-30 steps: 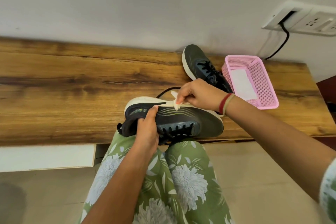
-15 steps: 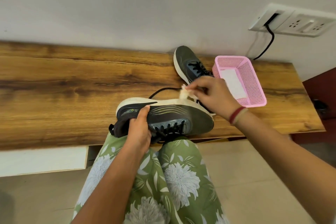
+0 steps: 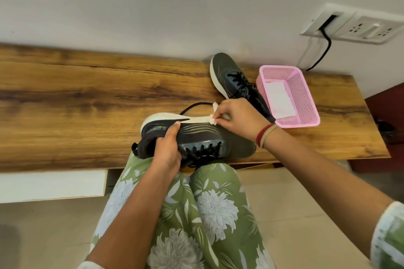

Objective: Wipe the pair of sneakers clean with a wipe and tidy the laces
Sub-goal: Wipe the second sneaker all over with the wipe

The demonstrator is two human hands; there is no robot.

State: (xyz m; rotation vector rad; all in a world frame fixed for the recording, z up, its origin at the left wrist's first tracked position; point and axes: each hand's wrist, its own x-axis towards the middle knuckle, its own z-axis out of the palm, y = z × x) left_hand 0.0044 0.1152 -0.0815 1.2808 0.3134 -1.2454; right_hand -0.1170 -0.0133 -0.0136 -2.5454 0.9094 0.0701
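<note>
Your left hand [image 3: 167, 150] kept its fingers curled round the heel collar of the dark grey, white-soled sneaker [image 3: 196, 135]. The shoe lay on its side at the front edge of the brown wooden tabletop [image 3: 76, 102], over your lap. Your right hand [image 3: 238, 119] pinched the crumpled white wipe [image 3: 212, 118] between thumb and fingertips. Since half a second before, the wipe had come back down onto the sole's white rim. The second dark grey sneaker [image 3: 234, 78] stayed at the tabletop's back edge, the pink plastic mesh basket [image 3: 306, 102] on its right end.
</note>
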